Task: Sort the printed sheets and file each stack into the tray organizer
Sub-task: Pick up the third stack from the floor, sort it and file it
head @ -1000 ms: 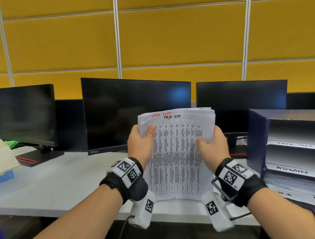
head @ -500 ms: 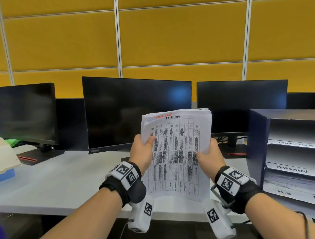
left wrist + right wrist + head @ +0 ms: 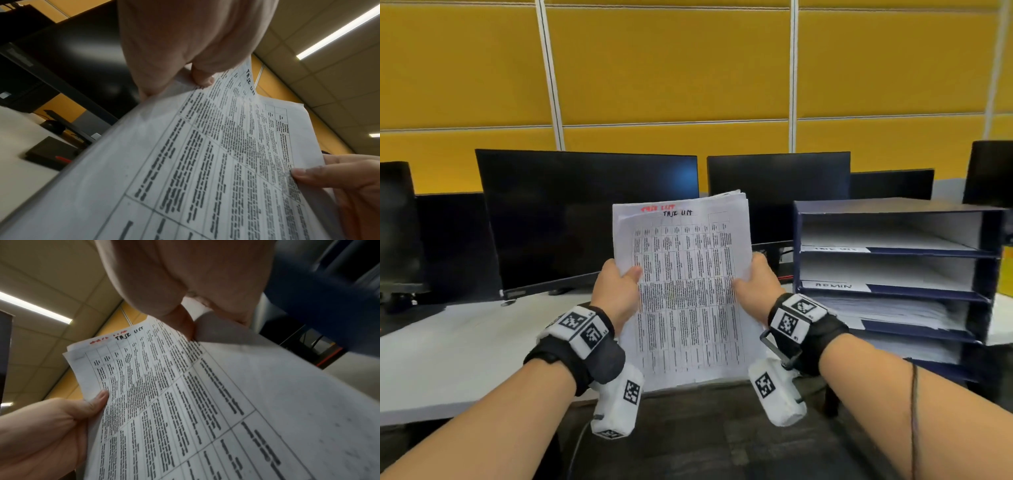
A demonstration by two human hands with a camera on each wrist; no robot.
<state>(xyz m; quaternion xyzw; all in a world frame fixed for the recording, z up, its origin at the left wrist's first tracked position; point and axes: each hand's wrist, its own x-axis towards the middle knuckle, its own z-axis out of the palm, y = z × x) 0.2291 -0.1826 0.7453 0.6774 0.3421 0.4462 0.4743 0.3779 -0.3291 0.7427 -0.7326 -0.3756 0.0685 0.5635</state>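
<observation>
While the left hand (image 3: 616,291) pinches the sheet stack (image 3: 685,291), the right hand (image 3: 755,289) grips its opposite edge.

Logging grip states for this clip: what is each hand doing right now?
Left hand: grips the left edge of the stack of printed sheets.
Right hand: grips the stack's right edge.

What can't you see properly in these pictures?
- Small print on the stack of sheets: too small, blurred in every view.
- Left hand and right hand fingers: behind the paper, head view.
- Tray organizer top label: blurred; lowest shelves behind the right arm.
</observation>
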